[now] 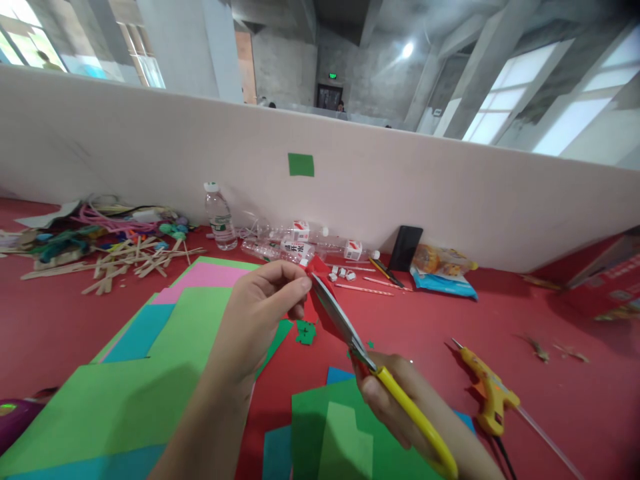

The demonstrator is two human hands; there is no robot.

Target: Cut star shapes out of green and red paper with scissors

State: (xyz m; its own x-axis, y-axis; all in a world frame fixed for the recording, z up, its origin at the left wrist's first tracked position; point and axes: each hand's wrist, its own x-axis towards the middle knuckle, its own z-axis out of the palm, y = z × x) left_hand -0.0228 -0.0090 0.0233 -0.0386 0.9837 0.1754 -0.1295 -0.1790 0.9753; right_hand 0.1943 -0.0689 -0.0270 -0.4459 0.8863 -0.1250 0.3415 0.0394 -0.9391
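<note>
My left hand (260, 310) pinches a small piece of red paper (318, 268) between thumb and fingers, held above the red table. My right hand (400, 403) grips yellow-handled scissors (350, 330); their grey blades point up and left and meet the red paper at its lower edge. Under both hands lie sheets of green paper (125, 400), a blue sheet and a pink sheet (205, 275). A small dark green scrap (305, 331) lies on the table just below the scissors.
A yellow glue gun (487, 390) lies to the right. Wooden sticks (120, 261) and pipe cleaners are piled at the left. Plastic bottles (220, 217), a black phone (405, 248), pencils and a snack bag (440, 270) line the white partition wall (150, 157).
</note>
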